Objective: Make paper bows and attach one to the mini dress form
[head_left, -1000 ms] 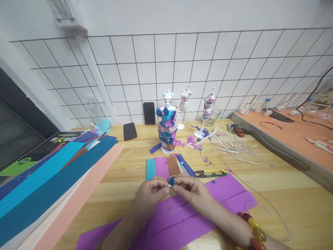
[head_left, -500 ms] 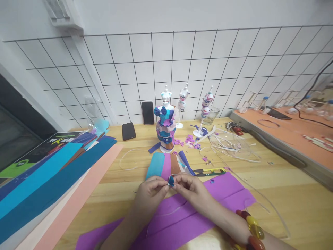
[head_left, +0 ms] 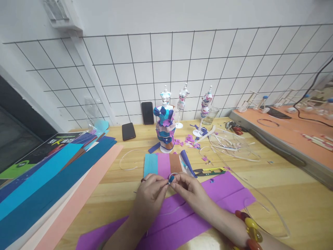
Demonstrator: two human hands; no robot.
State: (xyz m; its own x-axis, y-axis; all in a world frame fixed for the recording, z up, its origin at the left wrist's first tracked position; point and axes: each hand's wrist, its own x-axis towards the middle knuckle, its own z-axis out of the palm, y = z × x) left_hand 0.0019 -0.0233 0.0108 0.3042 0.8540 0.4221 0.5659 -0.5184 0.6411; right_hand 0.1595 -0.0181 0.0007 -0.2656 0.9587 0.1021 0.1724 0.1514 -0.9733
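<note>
A small, folded piece of dark blue paper [head_left: 171, 179] is pinched between the fingertips of both hands. My left hand [head_left: 151, 191] closes thumb and forefinger on its lower left side. From the other side my right hand [head_left: 191, 189] grips it, a beaded bracelet on that wrist. A thin white cord loops just above the piece; where its end goes is hidden by my fingers. Under my hands lies a wide purple paper sheet [head_left: 223, 192]. Just beyond them are a turquoise strip [head_left: 151, 165], a purple strip [head_left: 163, 165] and a brown strip [head_left: 176, 165].
A dress form [head_left: 165, 128] decorated with coloured paper stands ahead, with smaller forms behind it. Yellow-handled thread snips [head_left: 210, 171] lie right of my hands. Loose clear cord [head_left: 234, 144] tangles at right. Long paper strips [head_left: 62, 184] cover the left side. Two phones [head_left: 129, 131] are at the back.
The blue piece has become narrower and more folded between my fingertips. My left hand has shifted slightly left, uncovering more of the coloured strips behind.
</note>
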